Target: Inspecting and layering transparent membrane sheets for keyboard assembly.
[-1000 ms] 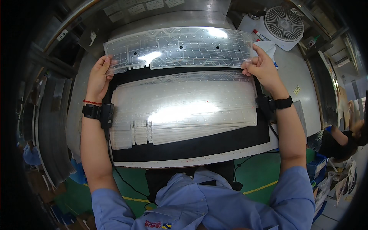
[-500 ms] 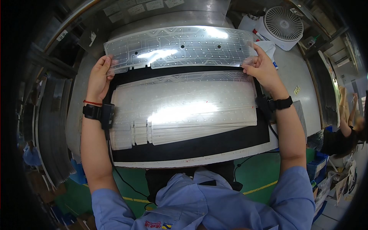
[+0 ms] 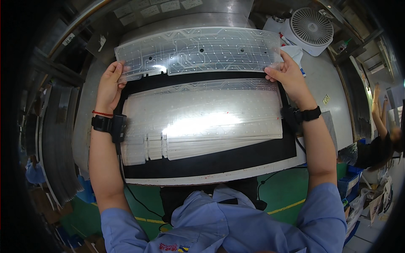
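Head view is showing the left hand [image 3: 110, 84] and right hand [image 3: 291, 78] pinching the ends of a clear, printed-circuit plastic sheet [image 3: 198, 50]; fingers are closing on its edges. It is hovering above the stack of similar translucent sheets [image 3: 202, 122] on the black mat [image 3: 219, 158]; judging by this, the sheet is lifted but not yet set down anywhere.

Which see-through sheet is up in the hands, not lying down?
The far sheet with the printed lines: left hand and right hand hold its ends. The other sheets lie stacked on the black mat.

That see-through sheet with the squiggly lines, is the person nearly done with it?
Done: a stack of clear sheets already lies on the black mat. In hand: the left hand and right hand hold one printed circuit sheet by its ends, above the stack. Left: it is not laid down yet.
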### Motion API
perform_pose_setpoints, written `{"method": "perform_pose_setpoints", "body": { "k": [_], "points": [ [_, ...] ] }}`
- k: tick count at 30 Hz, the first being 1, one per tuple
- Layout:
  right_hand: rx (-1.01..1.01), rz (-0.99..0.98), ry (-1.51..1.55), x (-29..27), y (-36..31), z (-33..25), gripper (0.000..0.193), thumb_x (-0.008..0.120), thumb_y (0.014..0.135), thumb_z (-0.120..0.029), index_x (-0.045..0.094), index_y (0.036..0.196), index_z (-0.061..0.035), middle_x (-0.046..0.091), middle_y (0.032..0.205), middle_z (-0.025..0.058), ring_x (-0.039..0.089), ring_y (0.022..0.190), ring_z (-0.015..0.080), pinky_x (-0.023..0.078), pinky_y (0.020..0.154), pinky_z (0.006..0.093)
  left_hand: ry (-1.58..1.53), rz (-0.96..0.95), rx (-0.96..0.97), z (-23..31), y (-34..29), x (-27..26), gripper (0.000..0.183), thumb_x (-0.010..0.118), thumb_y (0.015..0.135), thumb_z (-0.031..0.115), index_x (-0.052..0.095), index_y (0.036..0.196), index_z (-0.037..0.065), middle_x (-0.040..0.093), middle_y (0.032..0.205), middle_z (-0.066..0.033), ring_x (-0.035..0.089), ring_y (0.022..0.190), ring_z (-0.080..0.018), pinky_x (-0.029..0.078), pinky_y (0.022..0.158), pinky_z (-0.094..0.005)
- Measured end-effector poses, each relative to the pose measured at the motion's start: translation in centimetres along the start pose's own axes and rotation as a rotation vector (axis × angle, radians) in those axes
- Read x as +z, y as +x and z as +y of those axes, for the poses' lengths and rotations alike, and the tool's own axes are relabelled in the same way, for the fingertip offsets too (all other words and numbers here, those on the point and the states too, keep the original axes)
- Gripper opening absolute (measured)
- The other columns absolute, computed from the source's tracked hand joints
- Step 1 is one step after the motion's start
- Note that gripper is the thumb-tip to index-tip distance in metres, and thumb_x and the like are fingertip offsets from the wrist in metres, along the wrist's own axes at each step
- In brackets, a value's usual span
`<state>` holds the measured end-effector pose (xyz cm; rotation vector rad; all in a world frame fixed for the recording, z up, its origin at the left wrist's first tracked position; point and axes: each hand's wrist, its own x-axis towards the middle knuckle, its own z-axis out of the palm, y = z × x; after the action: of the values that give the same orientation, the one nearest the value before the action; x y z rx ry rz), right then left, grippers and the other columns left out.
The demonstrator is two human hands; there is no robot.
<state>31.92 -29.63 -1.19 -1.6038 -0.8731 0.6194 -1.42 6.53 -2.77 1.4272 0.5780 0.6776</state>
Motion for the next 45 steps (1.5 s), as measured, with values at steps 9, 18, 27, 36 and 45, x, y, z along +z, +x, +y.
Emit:
{"method": "perform_pose_setpoints", "body": {
  "k": [9, 18, 27, 36, 45],
  "points": [
    [-0.022, 0.014, 0.122, -0.6, 0.4, 0.3, 0.057, 0.056, 0.094, -0.009, 0.031, 0.143, 0.0049, 0.067, 0.097, 0.0121, 0.067, 0.082, 0.0160, 0.053, 0.071, 0.0215, 0.055, 0.055, 0.010, 0.1, 0.0, -0.3, 0.024, 0.049, 0.101, 0.023, 0.056, 0.112, 0.004, 0.064, 0.094, -0.0034, 0.047, 0.059, -0.0028, 0.036, 0.049, -0.0140],
    [-0.051, 0.018, 0.205, -1.5, 0.8, 0.6, 0.043, 0.048, 0.097, -0.010, 0.041, 0.138, 0.0035, 0.067, 0.104, 0.0106, 0.067, 0.085, 0.0140, 0.053, 0.072, 0.0211, 0.021, 0.052, -0.002, -0.2, 0.1, -0.9, 0.026, 0.049, 0.101, 0.025, 0.055, 0.115, 0.004, 0.064, 0.094, -0.0026, 0.046, 0.056, -0.0012, 0.036, 0.046, -0.0120],
    [-0.039, -0.010, -0.015, -0.5, 0.3, 0.4, 0.058, 0.064, 0.091, -0.016, 0.038, 0.140, 0.0012, 0.066, 0.090, 0.0034, 0.063, 0.081, 0.0116, 0.049, 0.072, 0.0225, -0.039, 0.020, -0.008, -0.2, 0.0, -0.6, 0.025, 0.051, 0.100, 0.024, 0.055, 0.115, 0.005, 0.063, 0.096, -0.0032, 0.044, 0.057, -0.0013, 0.036, 0.048, -0.0121],
    [-0.105, -0.102, -0.469, -2.3, 0.5, 1.3, 0.041, 0.071, 0.085, -0.017, 0.060, 0.121, -0.0011, 0.061, 0.090, 0.0009, 0.054, 0.085, 0.0094, 0.044, 0.076, 0.0241, -0.282, 0.168, 0.089, 0.2, 0.5, -0.3, 0.044, 0.045, 0.102, 0.022, 0.040, 0.136, -0.005, 0.057, 0.122, -0.0176, 0.060, 0.112, -0.0227, 0.053, 0.090, -0.0261],
    [0.029, -0.328, -0.519, -1.7, -0.2, -0.5, 0.023, 0.070, 0.085, -0.015, 0.067, 0.103, -0.0023, 0.057, 0.080, -0.0029, 0.050, 0.073, 0.0068, 0.041, 0.068, 0.0212, -0.054, 0.073, -0.073, 0.5, 0.0, -0.2, 0.038, 0.049, 0.100, 0.026, 0.049, 0.128, 0.000, 0.061, 0.119, -0.0122, 0.062, 0.101, -0.0166, 0.052, 0.082, -0.0244]
  ]
}}
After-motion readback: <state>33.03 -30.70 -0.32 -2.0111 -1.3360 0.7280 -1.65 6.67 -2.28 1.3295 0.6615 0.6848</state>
